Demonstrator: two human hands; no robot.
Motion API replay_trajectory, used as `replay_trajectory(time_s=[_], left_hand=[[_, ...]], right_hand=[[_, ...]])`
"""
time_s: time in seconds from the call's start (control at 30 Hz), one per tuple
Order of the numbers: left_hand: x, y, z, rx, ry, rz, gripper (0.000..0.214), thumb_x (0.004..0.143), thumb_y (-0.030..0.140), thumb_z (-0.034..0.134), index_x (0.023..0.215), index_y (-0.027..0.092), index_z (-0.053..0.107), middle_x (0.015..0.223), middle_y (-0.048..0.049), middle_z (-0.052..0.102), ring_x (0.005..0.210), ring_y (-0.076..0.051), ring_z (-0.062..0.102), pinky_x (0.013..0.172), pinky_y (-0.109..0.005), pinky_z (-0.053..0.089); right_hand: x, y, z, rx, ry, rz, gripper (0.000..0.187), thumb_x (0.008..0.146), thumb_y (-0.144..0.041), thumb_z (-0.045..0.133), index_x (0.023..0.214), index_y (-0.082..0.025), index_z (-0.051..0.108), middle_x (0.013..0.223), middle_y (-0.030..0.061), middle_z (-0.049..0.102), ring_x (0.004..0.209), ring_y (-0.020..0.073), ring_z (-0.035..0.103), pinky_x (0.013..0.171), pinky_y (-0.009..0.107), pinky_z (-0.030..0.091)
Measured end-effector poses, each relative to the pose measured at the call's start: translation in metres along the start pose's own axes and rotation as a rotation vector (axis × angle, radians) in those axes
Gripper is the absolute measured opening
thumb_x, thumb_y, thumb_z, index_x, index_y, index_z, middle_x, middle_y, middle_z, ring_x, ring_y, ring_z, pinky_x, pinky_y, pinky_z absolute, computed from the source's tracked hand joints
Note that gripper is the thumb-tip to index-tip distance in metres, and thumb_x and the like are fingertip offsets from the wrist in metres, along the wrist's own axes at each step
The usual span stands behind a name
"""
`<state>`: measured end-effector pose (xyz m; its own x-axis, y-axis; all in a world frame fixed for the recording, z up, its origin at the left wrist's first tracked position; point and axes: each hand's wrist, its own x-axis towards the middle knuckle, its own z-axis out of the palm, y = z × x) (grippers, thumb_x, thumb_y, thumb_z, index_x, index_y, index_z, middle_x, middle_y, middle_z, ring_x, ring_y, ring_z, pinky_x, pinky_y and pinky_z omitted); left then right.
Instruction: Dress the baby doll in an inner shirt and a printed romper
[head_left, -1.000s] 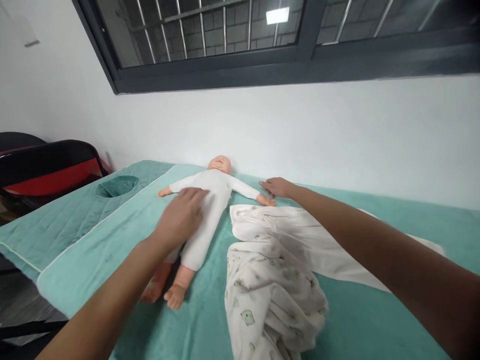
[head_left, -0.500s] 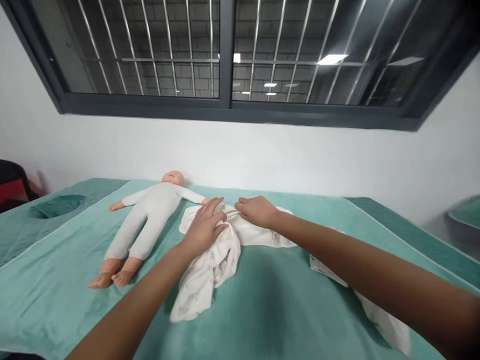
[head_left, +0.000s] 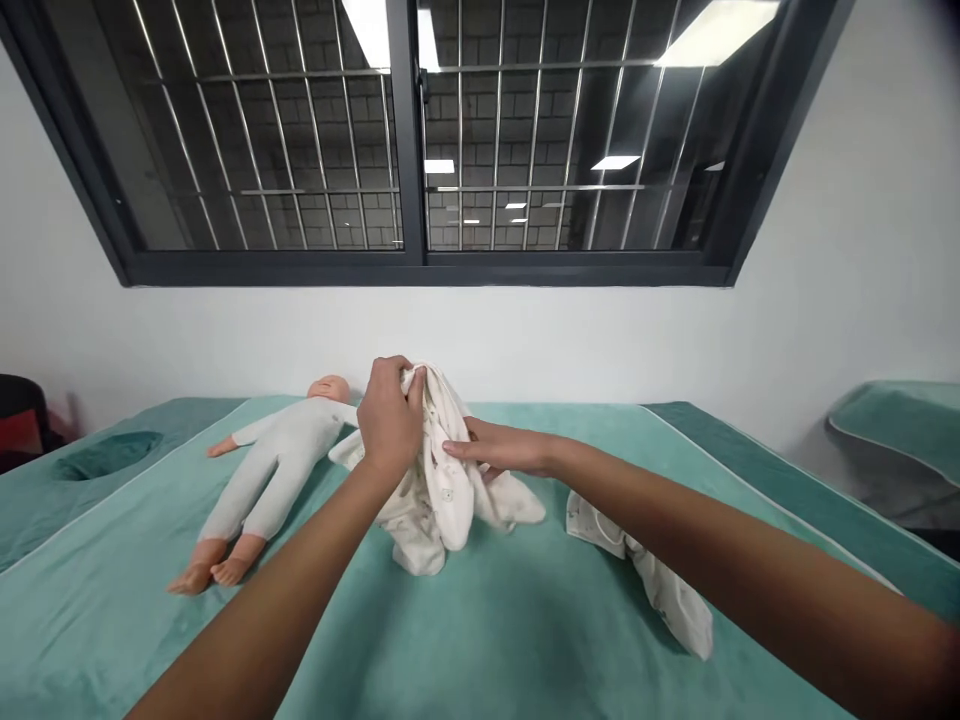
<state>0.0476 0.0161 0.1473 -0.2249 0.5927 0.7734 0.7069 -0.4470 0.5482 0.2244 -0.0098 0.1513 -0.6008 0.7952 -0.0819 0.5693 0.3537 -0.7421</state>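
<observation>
A white baby garment (head_left: 448, 485) with small prints is partly lifted off the green cover, hanging in folds with its lower parts on the cover. My left hand (head_left: 391, 412) is closed on its upper edge, thumb and fingers pinching the cloth. Lower and to the right, my right hand (head_left: 510, 447) holds a fold, its thumb in front and the other fingers partly hidden by cloth. A baby doll (head_left: 281, 460) in a white body suit lies on its back to the left of my left hand. Beyond my right forearm is another white printed garment (head_left: 667, 590), partly covered by that arm.
The green padded cover (head_left: 510, 620) spreads beneath everything, with a round hole (head_left: 109, 455) at its left end. A white wall and a barred window (head_left: 420, 268) stand behind. A black and red object (head_left: 22, 425) is at the far left; another green surface (head_left: 900, 420) is at the right.
The garment between my hands was lying on the cover and is now gathered and raised. My left hand has gone up with it, closing on the cloth. The view has tilted up.
</observation>
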Motion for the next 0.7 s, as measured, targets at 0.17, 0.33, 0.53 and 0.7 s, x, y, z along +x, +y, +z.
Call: replay_trajectory(time_s=[0.17,0.33,0.53,0.7], left_hand=[[0.001,0.025,-0.023,-0.458,-0.473,-0.157,0.025,0.087,0.038,0.056,0.104,0.021,0.057,0.11,-0.0045,0.062,0.1,-0.019,0.06,0.084,-0.031,0.048],[-0.023,-0.028,-0.035,-0.586,-0.381,-0.224,0.054,0.081,0.039,0.065,0.129,0.026,0.046,0.142,-0.0069,0.046,0.133,-0.023,0.042,0.106,-0.038,0.039],[-0.082,-0.089,-0.026,-1.11,-0.501,-0.723,0.072,0.084,0.044,0.061,0.145,0.026,0.029,0.141,-0.012,0.051,0.121,-0.028,0.056,0.097,-0.042,0.049],[-0.126,-0.116,-0.057,-1.001,-0.207,-0.922,0.075,0.076,0.028,0.069,0.142,0.026,0.033,0.13,-0.0093,0.061,0.111,-0.028,0.063,0.091,-0.04,0.053]], right_hand=[[0.016,-0.012,0.038,0.6,0.06,-0.067,0.063,0.076,-0.048,0.071,0.131,-0.024,0.052,0.122,0.0091,0.065,0.107,0.0251,0.063,0.079,0.036,0.055],[0.05,0.0,0.052,0.897,0.39,-0.126,0.03,0.077,-0.032,0.07,0.104,-0.018,0.068,0.109,0.0073,0.071,0.101,0.024,0.066,0.089,0.038,0.053],[0.086,0.013,0.081,1.006,0.356,-0.177,0.041,0.08,-0.037,0.067,0.118,-0.021,0.063,0.119,0.0071,0.068,0.113,0.0254,0.061,0.104,0.046,0.044],[0.086,0.062,0.146,0.372,0.405,-0.2,0.056,0.072,-0.043,0.073,0.125,-0.029,0.06,0.129,0.0076,0.061,0.128,0.0315,0.05,0.115,0.051,0.03]])
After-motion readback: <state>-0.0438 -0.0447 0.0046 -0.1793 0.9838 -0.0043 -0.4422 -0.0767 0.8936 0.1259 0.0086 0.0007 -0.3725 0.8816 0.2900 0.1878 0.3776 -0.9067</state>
